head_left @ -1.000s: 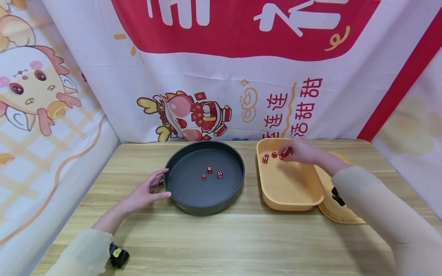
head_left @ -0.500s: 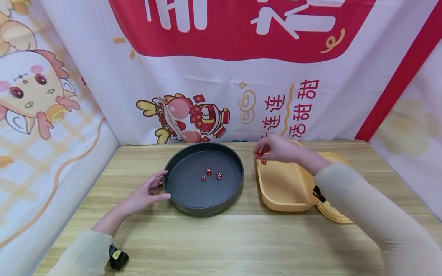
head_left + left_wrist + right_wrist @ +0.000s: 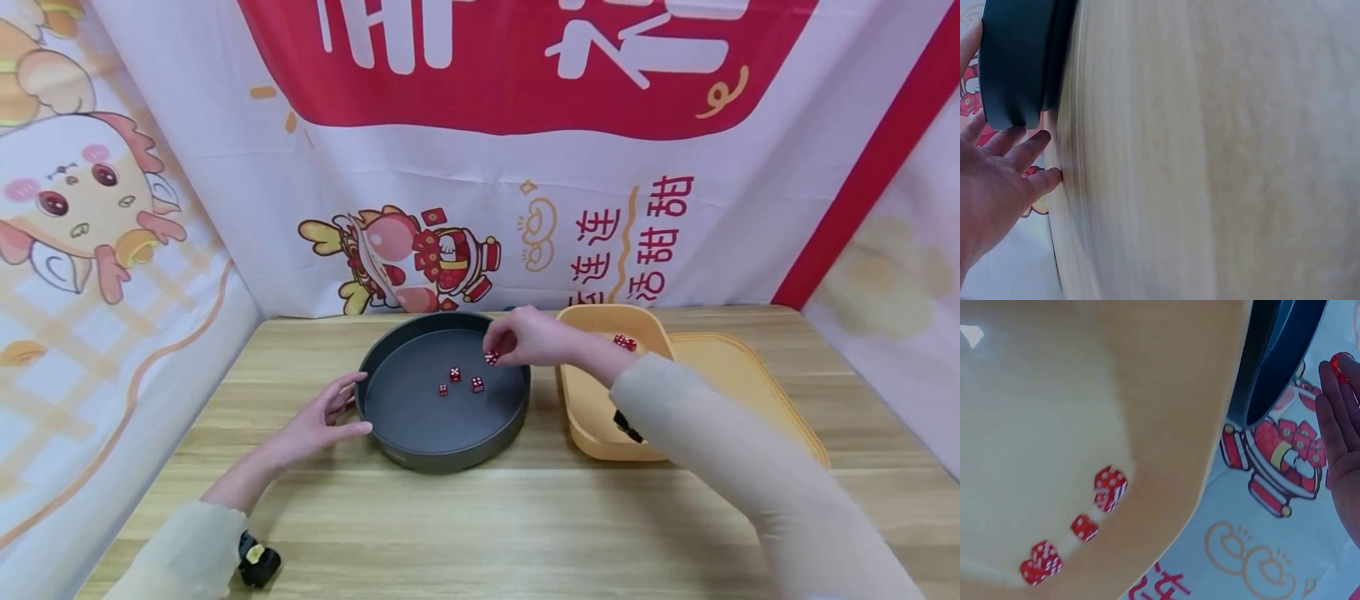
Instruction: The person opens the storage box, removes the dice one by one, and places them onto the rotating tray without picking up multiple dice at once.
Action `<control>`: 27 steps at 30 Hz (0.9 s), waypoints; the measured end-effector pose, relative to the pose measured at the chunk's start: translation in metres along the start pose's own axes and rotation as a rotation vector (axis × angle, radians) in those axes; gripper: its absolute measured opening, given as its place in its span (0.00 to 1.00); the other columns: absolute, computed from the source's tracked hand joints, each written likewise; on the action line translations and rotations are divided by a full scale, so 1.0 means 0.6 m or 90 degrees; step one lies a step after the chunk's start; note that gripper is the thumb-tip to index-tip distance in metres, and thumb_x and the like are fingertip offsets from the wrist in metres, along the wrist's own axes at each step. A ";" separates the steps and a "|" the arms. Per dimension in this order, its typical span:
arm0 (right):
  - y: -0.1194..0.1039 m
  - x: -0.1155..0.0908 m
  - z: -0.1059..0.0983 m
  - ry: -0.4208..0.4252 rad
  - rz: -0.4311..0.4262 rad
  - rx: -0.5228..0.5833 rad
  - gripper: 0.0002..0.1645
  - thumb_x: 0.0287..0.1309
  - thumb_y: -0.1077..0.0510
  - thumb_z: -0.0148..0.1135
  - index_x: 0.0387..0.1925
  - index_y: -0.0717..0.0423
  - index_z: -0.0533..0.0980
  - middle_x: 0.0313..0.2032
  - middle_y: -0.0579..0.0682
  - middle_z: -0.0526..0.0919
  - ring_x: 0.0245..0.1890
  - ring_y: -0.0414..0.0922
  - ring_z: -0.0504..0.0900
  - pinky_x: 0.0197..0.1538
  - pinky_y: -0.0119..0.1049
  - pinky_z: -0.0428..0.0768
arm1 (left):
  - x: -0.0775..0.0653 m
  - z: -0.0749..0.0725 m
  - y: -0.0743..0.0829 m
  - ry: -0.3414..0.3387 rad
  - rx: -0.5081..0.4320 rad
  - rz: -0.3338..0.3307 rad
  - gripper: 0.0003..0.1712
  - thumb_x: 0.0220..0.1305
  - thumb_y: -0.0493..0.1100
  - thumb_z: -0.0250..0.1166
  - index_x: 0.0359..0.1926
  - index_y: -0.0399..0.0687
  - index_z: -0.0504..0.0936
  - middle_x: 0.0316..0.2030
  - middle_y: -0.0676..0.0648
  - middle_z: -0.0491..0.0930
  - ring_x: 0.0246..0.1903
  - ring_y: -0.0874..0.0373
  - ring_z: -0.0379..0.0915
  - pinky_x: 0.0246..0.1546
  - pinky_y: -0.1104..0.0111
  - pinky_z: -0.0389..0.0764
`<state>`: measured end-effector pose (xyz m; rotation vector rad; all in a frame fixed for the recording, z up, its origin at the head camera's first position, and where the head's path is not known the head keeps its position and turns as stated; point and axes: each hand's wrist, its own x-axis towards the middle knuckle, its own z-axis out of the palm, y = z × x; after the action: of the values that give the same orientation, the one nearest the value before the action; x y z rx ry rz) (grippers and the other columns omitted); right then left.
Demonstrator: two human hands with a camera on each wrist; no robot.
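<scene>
At the left rim of a round dark grey pan (image 3: 405,408), my left hand (image 3: 318,423) rests with spread fingers and thumb against the wall. In the left wrist view its fingers (image 3: 1027,153) are fairly straight at the pan's side. My right hand (image 3: 528,336) pinches a red die (image 3: 491,358) between thumb and fingers over the pan's right part. Three red dice lie on the pan's floor, among them a smaller die (image 3: 443,389). Several more dice (image 3: 1110,487) lie along one end of a pale orange box (image 3: 600,440), partly hidden by my right arm in the head view.
A flat orange lid (image 3: 716,367) lies on the wooden table (image 3: 450,533), partly behind the box and my right sleeve. A printed cloth (image 3: 480,167) hangs directly behind the table. The box stands a short gap right of the pan.
My right hand has taken a die from the far end of the box and carried it left over the pan. The left hand stays at the pan's rim.
</scene>
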<state>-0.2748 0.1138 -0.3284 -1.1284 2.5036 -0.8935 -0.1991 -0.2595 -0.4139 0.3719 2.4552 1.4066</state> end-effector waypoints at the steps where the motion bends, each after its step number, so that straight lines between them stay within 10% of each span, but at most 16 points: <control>1: -0.005 0.006 0.004 -0.005 0.004 -0.001 0.10 0.55 0.64 0.70 0.40 0.56 0.82 0.35 0.44 0.84 0.36 0.40 0.81 0.43 0.30 0.82 | 0.001 0.000 0.000 0.001 0.001 -0.002 0.45 0.64 0.45 0.67 0.75 0.51 0.51 0.73 0.31 0.46 0.70 0.33 0.43 0.66 0.43 0.51; 27: -0.062 0.146 0.135 -0.081 0.072 -0.064 0.08 0.58 0.63 0.68 0.40 0.53 0.83 0.34 0.43 0.81 0.34 0.40 0.78 0.38 0.26 0.79 | 0.005 -0.002 -0.004 -0.002 -0.004 -0.017 0.45 0.65 0.47 0.67 0.75 0.53 0.51 0.73 0.31 0.45 0.71 0.34 0.43 0.67 0.44 0.51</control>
<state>-0.2748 -0.0050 -0.3665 -1.0256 2.5038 -0.6522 -0.2025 -0.2607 -0.4159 0.3385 2.4441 1.4020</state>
